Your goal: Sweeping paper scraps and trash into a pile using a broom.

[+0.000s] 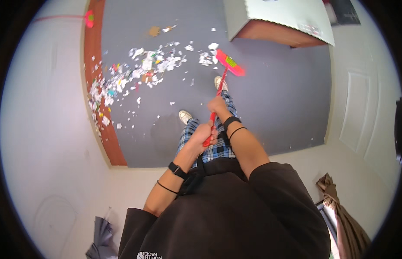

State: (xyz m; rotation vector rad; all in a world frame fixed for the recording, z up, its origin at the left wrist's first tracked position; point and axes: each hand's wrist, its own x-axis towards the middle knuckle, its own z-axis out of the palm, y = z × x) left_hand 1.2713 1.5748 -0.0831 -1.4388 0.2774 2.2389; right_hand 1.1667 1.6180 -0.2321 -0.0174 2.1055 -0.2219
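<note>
Head view, looking down at a person sweeping a grey floor [274, 99].

Far left: a pale wall [45, 129], with a small pink object [89, 18] high up beside it; what it is cannot be told. A brown skirting [93, 52] runs along the floor's left edge.

Left of centre: a scatter of torn paper [140, 71], mostly white with bits of green, red and yellow, lies thickest against the skirting and thins toward the middle. It sits just left of the broom head, presumably because strokes push it that way. A brown scrap [154, 31] lies apart, farther up.

Centre: the left hand [204, 134] is clamped on the near end of the red broom [220, 88]; the right hand [217, 105] is clamped farther down the shaft. This split grip likely gives leverage, the far hand steering and the near one driving. The pink head [230, 63], with a green band, rests on the floor touching the edge of the paper. Two white shoes [185, 116] stand apart, bracing the stance.

Right: a wooden cabinet [274, 32] with a pale top. A dark, flat rectangular item [344, 12] lies beyond it, too small to read. A white door [360, 112] follows.

Lower edge: a folded umbrella [101, 237] at left, brown cloth [339, 211] at right.
</note>
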